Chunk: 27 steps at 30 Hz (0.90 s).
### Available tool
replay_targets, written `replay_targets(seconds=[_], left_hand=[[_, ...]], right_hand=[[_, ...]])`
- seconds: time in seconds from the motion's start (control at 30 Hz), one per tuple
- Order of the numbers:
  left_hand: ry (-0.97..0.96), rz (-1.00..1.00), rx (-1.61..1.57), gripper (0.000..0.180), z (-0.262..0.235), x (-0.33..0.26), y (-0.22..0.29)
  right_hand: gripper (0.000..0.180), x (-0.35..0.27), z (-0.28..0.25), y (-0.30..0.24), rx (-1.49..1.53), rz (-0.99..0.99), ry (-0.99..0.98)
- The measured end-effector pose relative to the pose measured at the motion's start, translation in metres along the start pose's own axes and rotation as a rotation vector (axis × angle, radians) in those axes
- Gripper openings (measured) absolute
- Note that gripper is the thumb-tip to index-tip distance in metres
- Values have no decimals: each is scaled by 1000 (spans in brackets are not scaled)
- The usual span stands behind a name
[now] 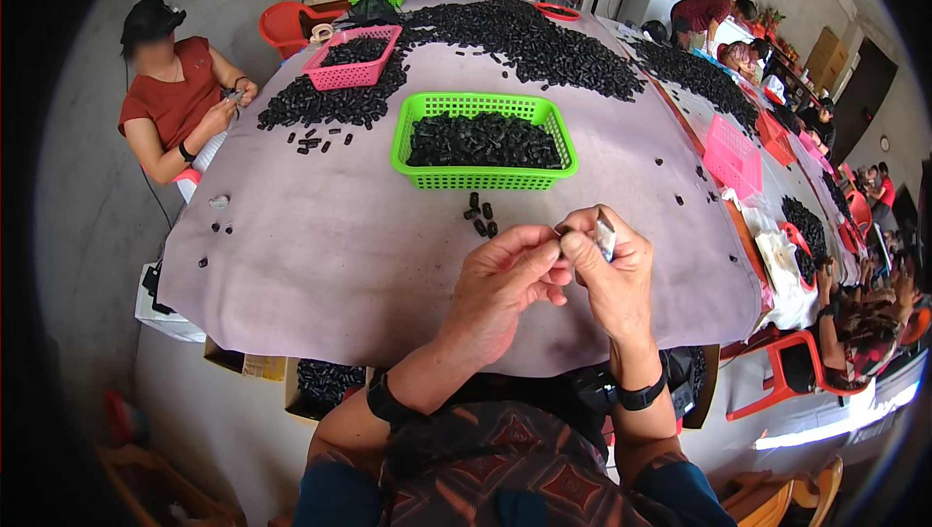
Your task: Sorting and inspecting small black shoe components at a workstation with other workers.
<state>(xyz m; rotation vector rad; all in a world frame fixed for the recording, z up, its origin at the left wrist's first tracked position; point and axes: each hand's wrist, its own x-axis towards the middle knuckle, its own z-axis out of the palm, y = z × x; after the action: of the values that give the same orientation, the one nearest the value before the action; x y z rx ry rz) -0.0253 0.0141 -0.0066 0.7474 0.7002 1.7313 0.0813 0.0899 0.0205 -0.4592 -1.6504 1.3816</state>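
My left hand (507, 279) pinches a small black piece (563, 231), mostly hidden between the fingertips. Close against it, my right hand (618, 279) is closed on a small flat blade-like tool (605, 238) with a pale, bluish side; its exact kind does not show. Both hands are above the near part of the cloth-covered table (320, 265), thumbs almost meeting. Just beyond them a few loose black cylindrical pieces (480, 226) lie on the cloth. Behind those stands a green plastic basket (485, 180) holding many such black pieces (483, 142).
A big heap of black pieces (544, 47) spreads along the far side, with a pink basket (351, 75) at its left. A person in a red top (175, 90) works at the left edge. Another table with a pink basket (732, 158) stands at the right. Boxes (325, 386) sit below the near edge.
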Motion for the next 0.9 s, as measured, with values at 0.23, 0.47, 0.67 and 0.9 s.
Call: replay_targets(seconds=[0.23, 0.47, 0.67, 0.9], left_hand=[[-16, 12, -12, 17, 3, -2, 6], [1, 2, -42, 17, 3, -2, 3], [18, -46, 64, 20, 4, -1, 5], [-28, -46, 12, 22, 1, -1, 2]], right_hand=[[12, 0, -4, -4, -7, -27, -102], [14, 0, -3, -7, -16, 49, -44], [17, 0, -7, -2, -103, 47, -16], [17, 1, -7, -1, 32, 80, 0]])
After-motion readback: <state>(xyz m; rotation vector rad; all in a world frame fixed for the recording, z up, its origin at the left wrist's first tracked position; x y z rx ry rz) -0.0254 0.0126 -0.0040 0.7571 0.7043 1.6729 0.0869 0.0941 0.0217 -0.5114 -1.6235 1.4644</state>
